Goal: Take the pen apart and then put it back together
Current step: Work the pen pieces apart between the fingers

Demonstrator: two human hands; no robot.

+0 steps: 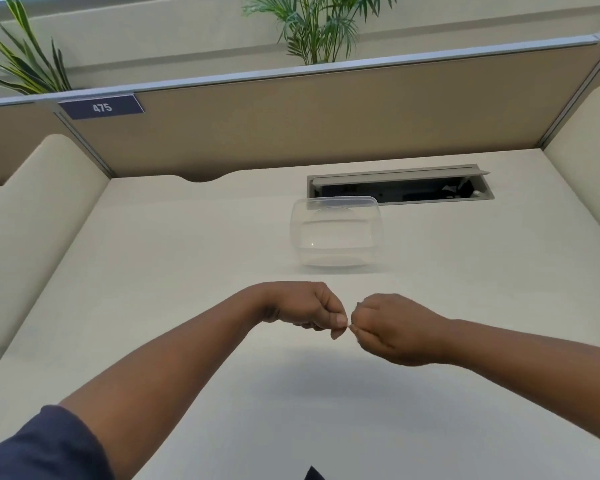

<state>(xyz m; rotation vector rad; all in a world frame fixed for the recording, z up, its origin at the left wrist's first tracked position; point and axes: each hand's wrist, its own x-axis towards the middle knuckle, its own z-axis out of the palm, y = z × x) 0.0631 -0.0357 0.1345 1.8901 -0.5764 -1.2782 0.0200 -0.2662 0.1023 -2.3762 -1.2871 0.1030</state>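
My left hand (309, 308) and my right hand (394, 327) meet knuckle to knuckle above the middle of the white desk (153, 289). Both have their fingers curled tight. A tiny sliver of something thin (349, 326) shows between the two sets of fingertips; it is too small to tell which part of the pen it is. The rest of the pen is hidden inside the fists, and I cannot see how much each hand holds.
A clear plastic container (336, 233) with a loose lid stands on the desk just beyond my hands. Behind it a cable tray (400, 187) lies open in the desktop. Tan partition panels (326, 116) close off the back and sides.
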